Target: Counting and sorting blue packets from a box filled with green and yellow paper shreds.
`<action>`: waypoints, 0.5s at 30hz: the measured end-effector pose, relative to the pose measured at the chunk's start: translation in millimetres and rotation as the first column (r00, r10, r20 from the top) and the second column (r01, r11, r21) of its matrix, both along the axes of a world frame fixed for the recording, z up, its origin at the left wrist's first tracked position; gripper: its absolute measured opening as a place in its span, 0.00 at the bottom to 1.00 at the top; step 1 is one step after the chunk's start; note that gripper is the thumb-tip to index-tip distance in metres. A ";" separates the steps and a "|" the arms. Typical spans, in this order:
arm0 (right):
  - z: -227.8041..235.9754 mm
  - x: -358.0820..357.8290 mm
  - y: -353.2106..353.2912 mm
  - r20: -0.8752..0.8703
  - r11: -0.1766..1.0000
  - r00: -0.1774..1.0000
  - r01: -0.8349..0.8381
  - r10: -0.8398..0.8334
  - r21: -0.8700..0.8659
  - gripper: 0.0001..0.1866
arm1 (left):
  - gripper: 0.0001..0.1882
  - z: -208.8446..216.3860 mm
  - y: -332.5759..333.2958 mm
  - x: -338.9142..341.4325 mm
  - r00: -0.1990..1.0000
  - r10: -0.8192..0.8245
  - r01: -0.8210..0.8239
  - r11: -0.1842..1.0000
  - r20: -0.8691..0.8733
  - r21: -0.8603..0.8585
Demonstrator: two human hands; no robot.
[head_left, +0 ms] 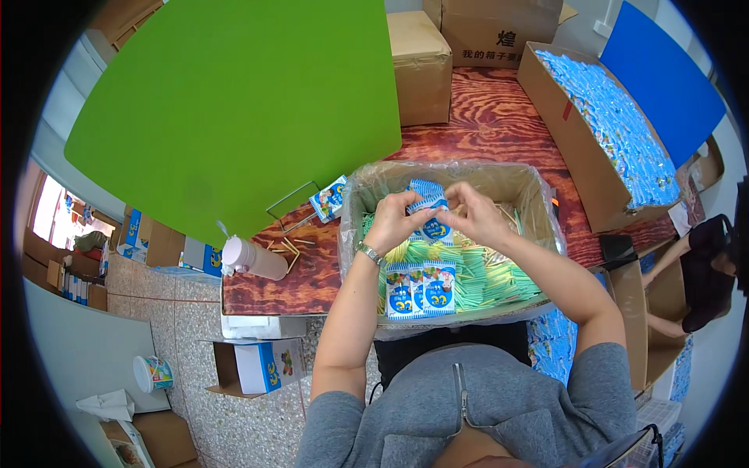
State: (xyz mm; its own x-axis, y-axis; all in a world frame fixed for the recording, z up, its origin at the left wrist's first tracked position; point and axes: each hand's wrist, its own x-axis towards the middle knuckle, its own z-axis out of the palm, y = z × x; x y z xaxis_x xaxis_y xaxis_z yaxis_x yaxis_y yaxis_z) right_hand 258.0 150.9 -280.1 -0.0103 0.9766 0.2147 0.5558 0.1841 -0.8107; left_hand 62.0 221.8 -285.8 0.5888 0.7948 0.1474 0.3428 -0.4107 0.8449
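Observation:
Both hands are closed on a small blue-and-white striped packet (427,189), held above an open carton. My left hand (390,225), with a metal watch at its wrist, pinches the near-left side. My right hand (477,218) pinches the right side; its fingertips partly hide the packet. Just beneath the hands, another blue-and-white packet (434,231) shows in part. The carton (550,210) is lined with clear plastic and holds many thin green and yellow sticks (476,273). Several packets (420,290) lie overlapping on the sticks at the near side.
A wire stand with a packet (329,198) and a pink bottle (256,259) stand left on the red-patterned table (265,295). A green board (234,101) covers the far left. A long carton of blue packets (608,125) lies far right. Another person (706,265) works at right.

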 end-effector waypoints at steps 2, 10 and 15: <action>-16.8 4.3 0.7 0.005 0.987 0.996 -0.093 0.094 -0.131 0.15 | 0.12 -0.7 1.0 1.3 0.994 0.016 0.000 0.991 0.111 -0.137; -52.2 7.5 0.7 0.348 0.955 0.906 -0.285 0.242 0.077 0.15 | 0.12 -5.4 7.5 -3.6 0.995 -0.007 0.008 1.000 0.101 -0.009; -60.6 -3.1 -3.7 0.370 0.990 0.922 -0.076 0.115 -0.119 0.18 | 0.13 -8.2 -2.4 7.4 0.974 0.112 -0.063 0.969 -0.198 0.239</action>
